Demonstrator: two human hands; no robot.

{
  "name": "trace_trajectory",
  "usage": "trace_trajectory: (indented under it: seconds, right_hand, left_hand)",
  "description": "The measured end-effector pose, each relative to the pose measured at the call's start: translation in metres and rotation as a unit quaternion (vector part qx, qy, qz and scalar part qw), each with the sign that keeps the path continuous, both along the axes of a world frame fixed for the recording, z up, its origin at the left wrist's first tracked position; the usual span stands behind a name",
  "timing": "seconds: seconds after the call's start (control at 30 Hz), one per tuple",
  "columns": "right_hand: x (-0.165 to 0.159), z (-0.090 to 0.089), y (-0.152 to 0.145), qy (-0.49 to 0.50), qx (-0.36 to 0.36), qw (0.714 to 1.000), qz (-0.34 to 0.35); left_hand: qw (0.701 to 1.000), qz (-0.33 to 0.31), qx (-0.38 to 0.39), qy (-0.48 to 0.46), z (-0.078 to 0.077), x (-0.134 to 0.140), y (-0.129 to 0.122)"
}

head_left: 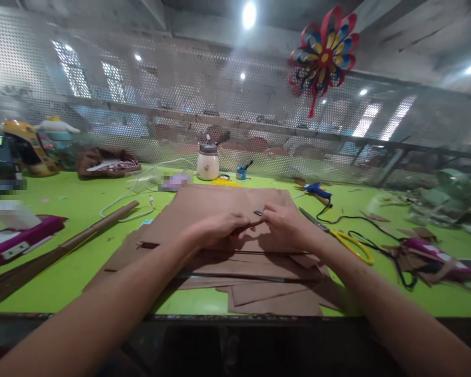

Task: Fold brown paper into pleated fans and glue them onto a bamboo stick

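A stack of brown paper sheets [220, 201] lies in front of me on the green table, with loose layers fanned out toward the near edge. Over the stack, my left hand [223, 228] is closed on a narrow brown paper strip [254, 224]. My right hand [284, 225] is beside it, its fingers pinched at the strip's other end. A small dark, shiny piece [258, 213] juts from the right fingertips; its kind is unclear. Just right of that hand lie yellow-handled scissors [353, 247], partly behind my forearm.
A blue glue gun [317, 190] with a black cord lies at right, near a purple power strip [432, 251] among paper scraps. Another purple power strip [27, 238] and rolled brown paper [98, 225] are left. A pale jug [208, 163] stands behind the stack.
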State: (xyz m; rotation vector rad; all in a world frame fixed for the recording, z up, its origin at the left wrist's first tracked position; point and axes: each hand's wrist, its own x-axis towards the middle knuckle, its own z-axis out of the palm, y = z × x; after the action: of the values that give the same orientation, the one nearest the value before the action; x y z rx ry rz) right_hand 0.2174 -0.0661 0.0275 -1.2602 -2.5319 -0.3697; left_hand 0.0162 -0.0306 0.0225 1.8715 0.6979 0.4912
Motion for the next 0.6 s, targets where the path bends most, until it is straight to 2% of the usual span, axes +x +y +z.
trace_trajectory:
  seconds: [0.07,0.17,0.23,0.3,0.4,0.47,0.53,0.6]
  right_hand:
    - [0.003,-0.003,0.001,0.059,-0.012,0.998,0.012]
    - [0.011,-0.001,0.002,0.186,-0.066,0.979,0.040]
    - [0.017,0.001,0.002,0.292,-0.131,0.947,0.042]
    - [0.020,0.002,0.002,0.386,-0.211,0.898,0.034]
    - [0.016,-0.001,0.001,0.456,-0.328,0.827,0.025]
    - [0.007,-0.005,0.000,0.477,-0.355,0.804,0.008]
    - [-0.001,-0.007,-0.001,0.501,-0.341,0.795,-0.015]
    - [-0.006,-0.009,-0.002,0.542,-0.338,0.769,-0.030]
  left_hand:
    - [1.000,-0.006,0.026,0.009,0.000,0.000,0.003]
    - [0.999,0.018,0.013,0.026,-0.001,0.003,0.003]
    - [0.999,0.040,0.000,0.034,-0.001,0.004,0.001]
    - [0.998,0.050,-0.001,0.027,0.001,0.005,-0.002]
    - [0.999,0.050,0.002,0.010,0.004,0.008,-0.006]
    - [0.999,0.047,0.013,0.013,0.004,0.009,-0.006]
    - [0.998,0.041,0.043,0.020,0.003,0.012,-0.006]
    - [0.994,0.039,0.097,0.025,0.001,0.014,-0.004]
